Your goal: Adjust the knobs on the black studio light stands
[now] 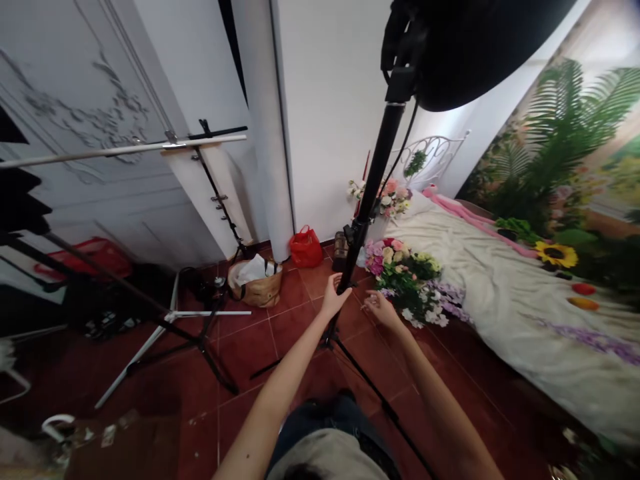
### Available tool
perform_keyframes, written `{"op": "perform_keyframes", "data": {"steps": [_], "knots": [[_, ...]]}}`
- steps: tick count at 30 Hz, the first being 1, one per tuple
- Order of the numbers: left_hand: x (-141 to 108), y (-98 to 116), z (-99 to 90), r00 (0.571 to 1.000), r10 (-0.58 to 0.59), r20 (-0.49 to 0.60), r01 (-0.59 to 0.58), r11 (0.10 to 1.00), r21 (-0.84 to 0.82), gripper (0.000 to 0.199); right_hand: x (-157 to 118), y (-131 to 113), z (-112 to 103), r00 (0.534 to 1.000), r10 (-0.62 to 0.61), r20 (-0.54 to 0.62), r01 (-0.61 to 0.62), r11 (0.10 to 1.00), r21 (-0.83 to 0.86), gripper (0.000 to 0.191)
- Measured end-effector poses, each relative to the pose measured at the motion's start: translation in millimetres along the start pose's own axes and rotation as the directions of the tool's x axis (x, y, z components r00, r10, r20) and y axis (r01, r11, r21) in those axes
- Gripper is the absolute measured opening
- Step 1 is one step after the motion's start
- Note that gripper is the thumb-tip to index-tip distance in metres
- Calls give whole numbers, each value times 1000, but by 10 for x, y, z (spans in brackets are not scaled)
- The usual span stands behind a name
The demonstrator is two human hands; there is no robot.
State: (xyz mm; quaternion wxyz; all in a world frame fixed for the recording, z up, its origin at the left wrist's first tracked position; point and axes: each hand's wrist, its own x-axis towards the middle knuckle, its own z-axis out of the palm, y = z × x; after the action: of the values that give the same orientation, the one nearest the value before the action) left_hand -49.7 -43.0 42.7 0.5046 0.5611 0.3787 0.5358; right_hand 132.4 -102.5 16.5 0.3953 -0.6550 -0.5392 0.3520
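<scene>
A black light stand rises in front of me, with a large black lamp reflector at its top. Around the lower part of its pole, my left hand is closed. My right hand hovers just right of the pole, apart from it, fingers loosely bent and spread with nothing visible in them. A black clamp joint sits on the pole above my hands. The stand's legs spread over the floor near my feet.
On the left stand more tripods, one with white legs, and a white crossbar. A tan bag and a red bag sit by the wall. Artificial flowers lie beside a cloth-covered bed at right.
</scene>
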Motion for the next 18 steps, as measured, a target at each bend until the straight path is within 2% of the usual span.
{"op": "perform_keyframes", "data": {"steps": [3,5,8,10,14,18], "knots": [[105,18,110,999,33,-4,-33,997,67,40,478,-362,19,984,-93,149,124,970,-211,52],[168,0,165,1000,22,-6,-21,995,95,32,706,-571,-6,966,-81,246,163,928,-334,39],[266,-46,238,999,-25,-32,28,994,109,26,969,-801,-77,948,-34,316,170,894,-414,10],[328,-81,277,994,-95,-56,101,989,110,28,1116,-899,-116,941,7,338,142,898,-416,10],[419,-145,307,965,-254,-59,260,954,150,30,1347,-1013,-89,954,118,275,-21,943,-332,23],[461,-172,323,960,-272,-70,280,946,163,21,1481,-1103,46,997,33,67,-20,981,-191,43]]}}
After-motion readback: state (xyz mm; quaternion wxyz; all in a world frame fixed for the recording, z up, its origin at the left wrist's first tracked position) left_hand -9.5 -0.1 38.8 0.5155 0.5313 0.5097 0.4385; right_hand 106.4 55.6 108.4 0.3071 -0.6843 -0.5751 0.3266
